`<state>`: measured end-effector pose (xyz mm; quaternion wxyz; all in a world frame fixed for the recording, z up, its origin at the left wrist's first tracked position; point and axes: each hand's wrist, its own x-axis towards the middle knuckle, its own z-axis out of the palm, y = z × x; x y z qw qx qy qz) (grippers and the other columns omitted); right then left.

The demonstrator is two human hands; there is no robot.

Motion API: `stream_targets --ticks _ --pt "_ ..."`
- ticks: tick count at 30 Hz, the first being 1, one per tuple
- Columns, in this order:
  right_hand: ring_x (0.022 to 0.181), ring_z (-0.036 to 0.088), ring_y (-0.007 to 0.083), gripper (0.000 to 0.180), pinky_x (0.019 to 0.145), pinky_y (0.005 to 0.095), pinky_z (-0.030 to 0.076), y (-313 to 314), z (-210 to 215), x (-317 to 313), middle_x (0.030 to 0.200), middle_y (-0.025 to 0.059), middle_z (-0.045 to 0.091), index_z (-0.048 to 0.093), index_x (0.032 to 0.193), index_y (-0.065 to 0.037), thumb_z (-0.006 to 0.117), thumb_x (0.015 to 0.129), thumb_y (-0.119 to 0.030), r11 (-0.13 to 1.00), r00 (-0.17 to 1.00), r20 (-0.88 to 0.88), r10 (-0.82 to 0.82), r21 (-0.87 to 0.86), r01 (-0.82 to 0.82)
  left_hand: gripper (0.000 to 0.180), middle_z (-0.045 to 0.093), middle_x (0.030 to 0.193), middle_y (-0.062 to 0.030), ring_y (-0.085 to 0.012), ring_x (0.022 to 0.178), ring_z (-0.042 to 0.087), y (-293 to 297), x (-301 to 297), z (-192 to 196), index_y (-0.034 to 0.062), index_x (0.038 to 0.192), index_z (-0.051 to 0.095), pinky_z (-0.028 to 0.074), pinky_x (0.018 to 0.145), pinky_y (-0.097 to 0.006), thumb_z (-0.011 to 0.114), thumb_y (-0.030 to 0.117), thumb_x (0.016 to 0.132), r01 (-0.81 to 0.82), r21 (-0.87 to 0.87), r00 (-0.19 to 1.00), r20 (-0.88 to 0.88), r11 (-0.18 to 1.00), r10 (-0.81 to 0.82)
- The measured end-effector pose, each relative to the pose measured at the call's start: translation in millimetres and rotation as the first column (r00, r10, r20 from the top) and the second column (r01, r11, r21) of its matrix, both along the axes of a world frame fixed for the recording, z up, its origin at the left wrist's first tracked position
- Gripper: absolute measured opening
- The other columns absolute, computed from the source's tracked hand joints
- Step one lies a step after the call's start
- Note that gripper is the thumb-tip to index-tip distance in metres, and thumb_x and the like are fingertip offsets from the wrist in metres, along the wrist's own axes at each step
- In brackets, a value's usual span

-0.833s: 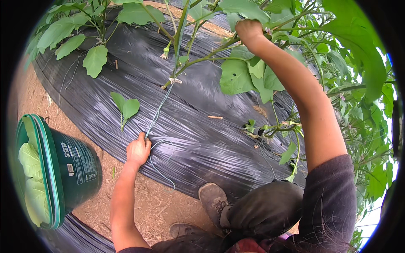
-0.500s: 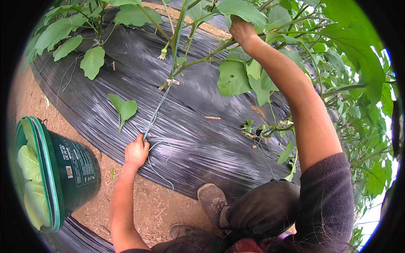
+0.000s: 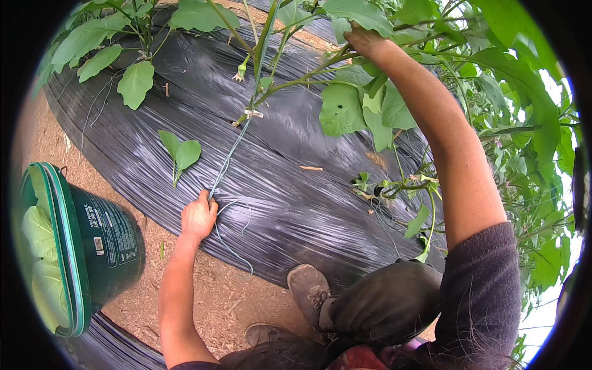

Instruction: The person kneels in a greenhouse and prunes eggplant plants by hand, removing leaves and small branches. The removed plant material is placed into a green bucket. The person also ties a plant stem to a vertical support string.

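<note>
My left hand (image 3: 199,214) is closed on a pale blue-green twine (image 3: 231,153) low over the black plastic film. The twine runs taut up to the plant stem (image 3: 259,86), beside a whitish clip (image 3: 253,113); its loose end (image 3: 237,248) curls on the film below my hand. Stretched far to the upper right, my right hand (image 3: 365,42) is among the leaves at a side branch (image 3: 320,71) of the same plant. A broad leaf (image 3: 359,13) hides its fingers, so I cannot see what they hold. A drooping flower bud (image 3: 241,69) hangs near the stem.
A dark green bucket (image 3: 111,237) with pale green leaves (image 3: 44,246) in it stands at the left. A cut leaf sprig (image 3: 179,154) lies on the black film (image 3: 154,132). Dense foliage (image 3: 524,154) fills the right side. My shoe (image 3: 308,288) is at the film's edge.
My right hand has shifted slightly to the right among the leaves. My left hand stays on the twine, almost still. The whole view has moved a little.
</note>
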<state>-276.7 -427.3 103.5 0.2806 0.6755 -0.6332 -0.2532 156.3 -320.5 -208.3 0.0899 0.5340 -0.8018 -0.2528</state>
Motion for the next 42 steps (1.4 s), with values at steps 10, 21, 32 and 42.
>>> stream_targets --ticks 10,21,32,42 --pt "0.103 0.059 0.0352 0.024 0.082 0.049 0.051 33 20 35 0.109 0.0153 0.06 0.06 0.111 -0.012 0.05 0.091 -0.021 0.992 0.989 0.095 -0.109 0.072 0.102 0.027 0.064 0.076 -0.026 -0.0446 0.076 0.063 -2 1 -1 0.0047 0.1 0.052 0.048 0.075 -0.053 0.045 0.029 0.091 0.007 -0.002 1.0 0.022 1.0 -0.007" --pt "0.106 0.06 0.0252 0.017 0.078 0.0391 0.053 31 8 64 0.108 0.0114 0.062 0.068 0.089 -0.005 0.053 0.085 -0.012 1.0 0.99 -0.138 0.026 0.019 -0.024 0.028 0.065 0.082 -0.0267 -0.045 0.082 0.062 0 -1 4 0.0036 0.102 0.051 0.047 0.078 -0.052 0.044 0.029 0.092 0.023 0.025 0.998 0.053 0.999 -0.024" --pt "0.095 0.058 0.0349 0.026 0.086 0.046 0.046 37 -93 59 0.094 0.0168 0.062 0.062 0.088 -0.002 0.056 0.082 -0.026 0.809 0.812 0.511 0.283 -0.582 0.085 0.031 0.064 0.076 -0.0269 -0.0451 0.076 0.063 -3 -2 -3 0.0034 0.103 0.051 0.048 0.073 -0.054 0.043 0.031 0.091 0.046 -0.026 0.998 0.05 0.999 -0.045" --pt "0.097 0.063 0.0276 0.033 0.079 0.0374 0.05 -41 -83 18 0.105 0.0135 0.067 0.066 0.104 -0.006 0.058 0.083 -0.031 0.682 0.024 0.853 0.521 -0.433 0.59 0.029 0.065 0.078 -0.0269 -0.045 0.078 0.063 -1 -7 4 0.0044 0.102 0.049 0.048 0.076 -0.053 0.043 0.031 0.092 0.028 0.016 0.994 0.101 0.999 -0.029"
